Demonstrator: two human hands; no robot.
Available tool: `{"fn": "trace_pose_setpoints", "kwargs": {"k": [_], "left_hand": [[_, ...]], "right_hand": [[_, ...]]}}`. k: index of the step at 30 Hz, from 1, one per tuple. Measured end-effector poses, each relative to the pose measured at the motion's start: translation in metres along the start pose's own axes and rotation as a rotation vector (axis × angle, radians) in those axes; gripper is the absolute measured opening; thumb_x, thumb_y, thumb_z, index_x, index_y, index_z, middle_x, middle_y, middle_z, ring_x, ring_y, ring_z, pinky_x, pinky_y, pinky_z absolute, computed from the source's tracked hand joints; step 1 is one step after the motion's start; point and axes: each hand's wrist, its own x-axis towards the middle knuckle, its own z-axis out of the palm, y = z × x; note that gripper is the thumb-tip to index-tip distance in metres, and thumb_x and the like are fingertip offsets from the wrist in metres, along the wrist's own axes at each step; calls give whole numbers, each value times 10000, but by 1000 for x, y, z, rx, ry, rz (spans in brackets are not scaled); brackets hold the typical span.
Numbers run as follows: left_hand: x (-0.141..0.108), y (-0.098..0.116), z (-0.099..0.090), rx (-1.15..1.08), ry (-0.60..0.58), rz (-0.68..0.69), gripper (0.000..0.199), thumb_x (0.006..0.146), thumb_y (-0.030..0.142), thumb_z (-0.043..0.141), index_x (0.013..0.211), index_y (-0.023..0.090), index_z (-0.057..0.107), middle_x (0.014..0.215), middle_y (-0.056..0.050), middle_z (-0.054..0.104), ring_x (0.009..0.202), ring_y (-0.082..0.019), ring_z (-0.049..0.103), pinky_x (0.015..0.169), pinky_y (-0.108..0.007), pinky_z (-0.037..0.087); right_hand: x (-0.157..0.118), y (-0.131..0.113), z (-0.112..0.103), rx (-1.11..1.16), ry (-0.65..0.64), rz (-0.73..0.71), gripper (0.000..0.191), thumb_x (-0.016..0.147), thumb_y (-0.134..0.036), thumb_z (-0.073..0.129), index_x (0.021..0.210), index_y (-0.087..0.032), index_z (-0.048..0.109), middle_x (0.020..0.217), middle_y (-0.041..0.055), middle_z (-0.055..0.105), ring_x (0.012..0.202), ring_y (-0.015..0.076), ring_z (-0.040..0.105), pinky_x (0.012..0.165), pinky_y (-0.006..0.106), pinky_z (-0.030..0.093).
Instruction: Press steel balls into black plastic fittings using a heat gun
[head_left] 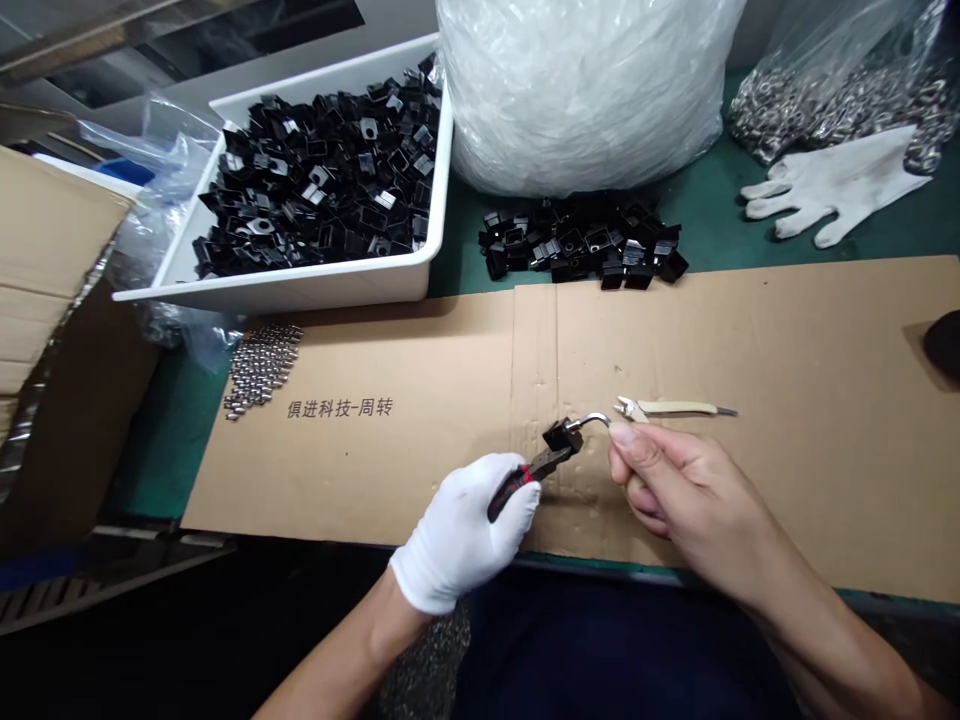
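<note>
My left hand (474, 520), in a white glove, is closed round black pliers (544, 465) with red on their handles. The plier jaws grip a small black plastic part (562, 436) above the cardboard. My bare right hand (671, 485) pinches a bent silver hex key (597, 418). Its short end meets a small silver piece at the black part; the exact fit is too small to make out. Just beyond my right fingers lie diagonal cutters (675, 408) with cream handles, their jaws pointing left.
A cardboard sheet (405, 480) covers the green bench. Behind it stand a white bin (315, 285) of black parts, a loose pile (585, 240) of them and a big plastic bag (585, 90). Small metal pins (262, 370) lie left; a white glove (836, 185) and bagged metal pieces (832, 105) lie right.
</note>
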Motion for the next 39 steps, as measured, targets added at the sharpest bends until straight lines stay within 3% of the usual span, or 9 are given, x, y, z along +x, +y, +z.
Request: {"fn": "trace_pose_setpoints", "kwargs": {"k": [10, 16, 25, 32, 39], "left_hand": [[3, -15, -11, 134, -67, 73, 162, 1016, 328, 525, 938, 202, 590, 795, -12, 618, 675, -165, 570, 662, -285, 441], [7, -20, -20, 195, -178, 84, 187, 1009, 357, 536, 915, 203, 584, 810, -16, 605, 695, -171, 553, 674, -299, 442], [15, -11, -17, 141, -121, 21, 171, 1011, 325, 528, 929, 199, 610, 813, -8, 638, 683, -157, 572, 671, -289, 455], [11, -15, -23, 24, -79, 6, 190, 1022, 328, 499, 946, 193, 608, 800, -5, 629, 684, -155, 553, 690, -297, 450], [5, -5, -28, -336, -206, -171, 456, 1085, 487, 356, 839, 180, 587, 765, -30, 609, 670, -156, 523, 667, -300, 432]], "right_hand": [[0, -7, -9, 99, -81, 81, 552, 1029, -676, 568, 807, -171, 534, 551, -59, 328, 463, 70, 244, 431, 191, 162], [4, -6, -15, 135, -128, 149, 532, 979, -654, 625, 795, -160, 548, 553, -63, 326, 462, 65, 221, 421, 174, 160], [20, -9, -14, 295, -41, 141, 484, 947, -599, 684, 800, -163, 534, 554, -69, 324, 446, 56, 210, 400, 162, 134], [19, -8, -9, 356, 5, 124, 488, 945, -613, 692, 831, -165, 532, 552, -77, 320, 447, 55, 205, 407, 160, 146], [20, -7, 11, 479, -82, 149, 462, 975, -591, 663, 833, -176, 515, 562, -84, 297, 446, 56, 175, 407, 167, 144]]}}
